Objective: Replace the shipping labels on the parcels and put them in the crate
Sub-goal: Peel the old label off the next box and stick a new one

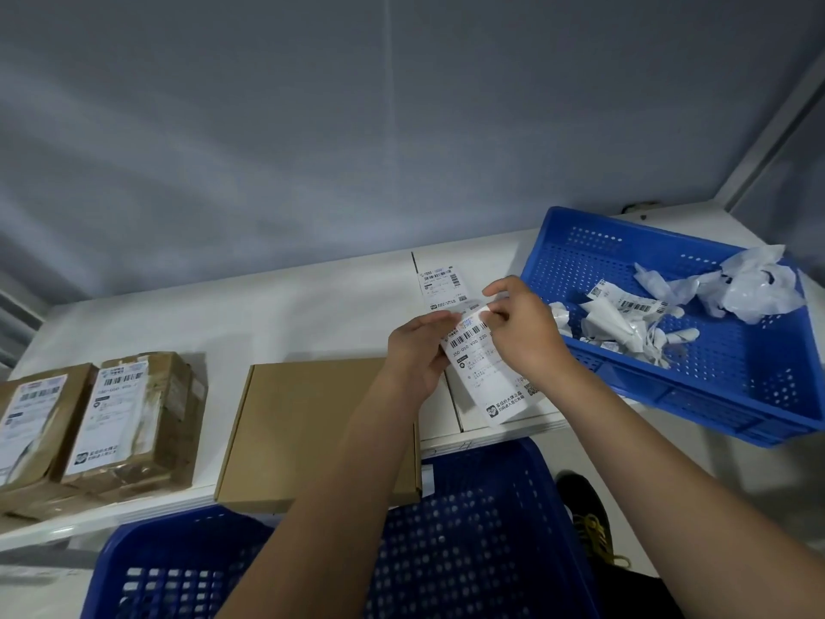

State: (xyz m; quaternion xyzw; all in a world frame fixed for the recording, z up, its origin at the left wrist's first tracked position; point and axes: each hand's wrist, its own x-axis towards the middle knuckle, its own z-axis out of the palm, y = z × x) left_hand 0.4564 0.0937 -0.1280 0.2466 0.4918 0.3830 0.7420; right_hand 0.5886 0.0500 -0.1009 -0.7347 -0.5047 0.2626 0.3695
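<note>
A white shipping label (484,370) hangs in the air above the table's front edge. My left hand (417,350) holds its left side, and my right hand (522,328) pinches its top corner. Just left of it a flat brown cardboard parcel (308,422) lies on the white table (223,323) with no label on its top. Two taped brown parcels (129,417) with labels stand at the far left. An empty blue crate (468,529) sits below the table's front edge.
A second blue crate (736,395) stands tilted at the right of the table, with crumpled label backings (754,283) in it. Another label (442,283) lies flat on the table behind my hands. A shoe (585,516) shows on the floor.
</note>
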